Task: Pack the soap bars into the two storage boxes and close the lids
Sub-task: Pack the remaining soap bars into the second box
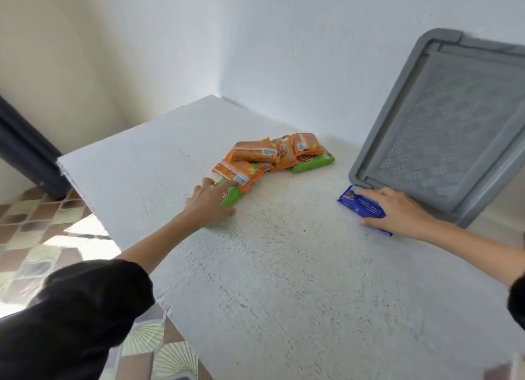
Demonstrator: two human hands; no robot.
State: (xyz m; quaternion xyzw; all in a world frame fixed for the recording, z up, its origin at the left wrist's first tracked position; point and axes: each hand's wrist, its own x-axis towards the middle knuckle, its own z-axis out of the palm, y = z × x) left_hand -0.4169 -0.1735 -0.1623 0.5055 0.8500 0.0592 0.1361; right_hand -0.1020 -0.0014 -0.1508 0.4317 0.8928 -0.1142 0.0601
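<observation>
Left hand: fingers straight and spread, laid flat on a green soap bar at 10 o'clock from table centre; thumb along the bar's near side. The index tip reaches the nearest orange bar.

Right hand: fingers straight and together, pressed flat on a blue soap bar at 2 o'clock; thumb at its near edge.

Heap of orange soap bars at 12 o'clock, overlapping, one end resting on the green bar. Second green bar under the heap's far end.

Grey lid stands tilted at 3 o'clock, its lower corner just beside the blue bar.

All on a white table. Black sleeve on the left arm. Patterned floor tiles at 8 o'clock.
</observation>
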